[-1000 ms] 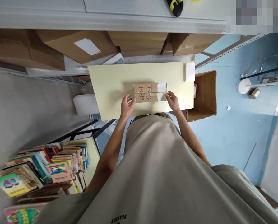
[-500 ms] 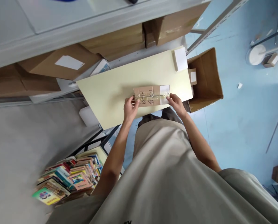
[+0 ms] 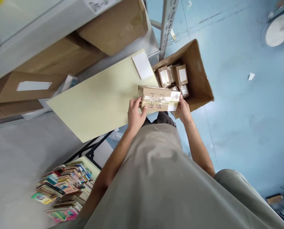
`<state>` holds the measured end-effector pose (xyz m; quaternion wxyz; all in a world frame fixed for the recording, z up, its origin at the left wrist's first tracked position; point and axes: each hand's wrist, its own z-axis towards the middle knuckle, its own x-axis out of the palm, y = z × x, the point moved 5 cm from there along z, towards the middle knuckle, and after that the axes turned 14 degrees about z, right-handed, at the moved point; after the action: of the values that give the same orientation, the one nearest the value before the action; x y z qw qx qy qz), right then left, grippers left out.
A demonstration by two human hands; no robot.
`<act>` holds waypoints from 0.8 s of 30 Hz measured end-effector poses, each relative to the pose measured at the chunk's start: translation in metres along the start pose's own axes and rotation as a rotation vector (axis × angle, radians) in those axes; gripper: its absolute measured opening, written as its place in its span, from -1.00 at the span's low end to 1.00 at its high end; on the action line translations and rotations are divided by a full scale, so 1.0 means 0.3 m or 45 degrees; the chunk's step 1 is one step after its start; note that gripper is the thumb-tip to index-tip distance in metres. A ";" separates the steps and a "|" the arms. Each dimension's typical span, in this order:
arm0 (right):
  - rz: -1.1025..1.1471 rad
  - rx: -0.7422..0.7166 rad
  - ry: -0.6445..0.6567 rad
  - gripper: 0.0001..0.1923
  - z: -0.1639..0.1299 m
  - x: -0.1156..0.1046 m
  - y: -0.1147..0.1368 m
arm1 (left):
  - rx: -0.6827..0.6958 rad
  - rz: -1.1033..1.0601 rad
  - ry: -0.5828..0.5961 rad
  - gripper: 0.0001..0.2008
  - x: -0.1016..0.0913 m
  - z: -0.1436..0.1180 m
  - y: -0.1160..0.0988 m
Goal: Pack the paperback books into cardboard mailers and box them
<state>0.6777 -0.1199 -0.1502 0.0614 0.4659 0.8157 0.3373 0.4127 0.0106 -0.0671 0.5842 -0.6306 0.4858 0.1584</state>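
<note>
Parcel point(image 3: 159, 99), one, brown cardboard, oblong, bound with clear tape point(image 3: 164, 99), dark handwriting point(image 3: 152, 101) toward the left fingers, white label point(image 3: 174, 101) beside the right fingers; held between both hands across the right-hand end of the table, whether its underside touches there cannot be told. Left hand point(image 3: 135, 117): thumb on the near face, other fingers curled at the left end, pinching it. Right hand point(image 3: 184, 111): fingers closed about the opposite end, partly hidden behind it. Table point(image 3: 91, 108), pale yellow, lying left of and beyond the left fingers. White pad point(image 3: 143, 65), flat on the table, beyond the parcel from the fingers. Carton point(image 3: 196, 73), large, open, just beyond the right fingers; inside, several small boxes point(image 3: 164, 77), some labelled white. Shelf point(image 3: 46, 35), grey, well beyond the left fingers, bearing larger boxes point(image 3: 115, 27). Books point(image 3: 67, 184), many, in rows, well apart from the left fingers, on the near left. Floor point(image 3: 230, 127), blue, right of the right fingers.
</note>
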 end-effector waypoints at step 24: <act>0.925 0.705 -0.787 -0.48 0.672 -0.512 -0.212 | 0.281 0.599 0.911 -0.17 0.990 0.508 -0.542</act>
<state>0.8012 -0.1652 -0.3758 0.0529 0.7936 0.6046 -0.0428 0.7403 -0.0058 -0.2410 0.3911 -0.4518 0.8018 0.0057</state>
